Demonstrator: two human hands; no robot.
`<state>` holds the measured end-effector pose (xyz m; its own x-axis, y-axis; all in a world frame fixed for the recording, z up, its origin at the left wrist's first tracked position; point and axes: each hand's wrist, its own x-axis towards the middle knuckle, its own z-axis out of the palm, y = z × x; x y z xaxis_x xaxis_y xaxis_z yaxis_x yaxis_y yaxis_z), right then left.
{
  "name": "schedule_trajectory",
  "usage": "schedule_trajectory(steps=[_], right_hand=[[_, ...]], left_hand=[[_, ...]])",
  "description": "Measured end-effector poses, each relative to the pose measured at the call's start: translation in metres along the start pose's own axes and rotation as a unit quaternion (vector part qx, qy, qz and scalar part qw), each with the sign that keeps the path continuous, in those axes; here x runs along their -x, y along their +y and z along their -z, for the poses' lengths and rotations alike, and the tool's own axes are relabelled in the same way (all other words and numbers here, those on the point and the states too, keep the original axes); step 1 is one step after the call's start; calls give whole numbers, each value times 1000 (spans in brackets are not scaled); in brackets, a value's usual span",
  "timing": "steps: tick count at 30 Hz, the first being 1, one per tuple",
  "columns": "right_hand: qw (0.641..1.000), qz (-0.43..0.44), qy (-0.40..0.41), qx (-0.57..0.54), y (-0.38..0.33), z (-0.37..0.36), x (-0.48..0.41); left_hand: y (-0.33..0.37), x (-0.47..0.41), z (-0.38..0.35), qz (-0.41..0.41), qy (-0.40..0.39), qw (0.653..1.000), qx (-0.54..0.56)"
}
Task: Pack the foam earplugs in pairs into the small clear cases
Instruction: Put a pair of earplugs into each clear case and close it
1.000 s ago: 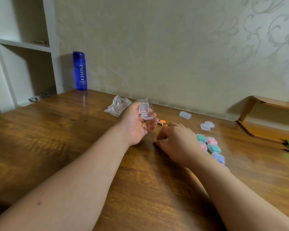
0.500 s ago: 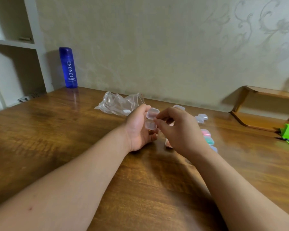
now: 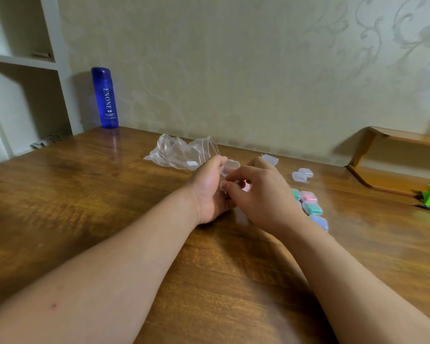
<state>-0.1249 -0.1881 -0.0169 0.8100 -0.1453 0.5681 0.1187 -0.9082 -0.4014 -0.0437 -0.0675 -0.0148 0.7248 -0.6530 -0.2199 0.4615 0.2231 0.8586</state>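
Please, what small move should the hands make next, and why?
Probably the right hand should seat its earplug in the clear case. The left hand holds that case open, lid up, and the right fingertips curl at its lower half; the earplug itself is hidden.

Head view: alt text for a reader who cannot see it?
The left hand holds an open clear case above a table while the right hand's curled fingers meet it; what they pinch is hidden. Filled cases sit at right, a bag and blue bottle behind.
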Motion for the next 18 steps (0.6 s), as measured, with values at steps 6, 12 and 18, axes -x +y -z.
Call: schedule_trajectory(steps=[6,12,18], right_hand=[[996,-53,63,-46,13,10,0],[993,-110,42,-2,27,22,-8],[989,-84,-60,102,27,7,-54]], left_hand=[[11,-3,3,-47,129,990,9],[29,-1,23,-78,218,969,88],[33,-5,31,-76,209,967,124]])
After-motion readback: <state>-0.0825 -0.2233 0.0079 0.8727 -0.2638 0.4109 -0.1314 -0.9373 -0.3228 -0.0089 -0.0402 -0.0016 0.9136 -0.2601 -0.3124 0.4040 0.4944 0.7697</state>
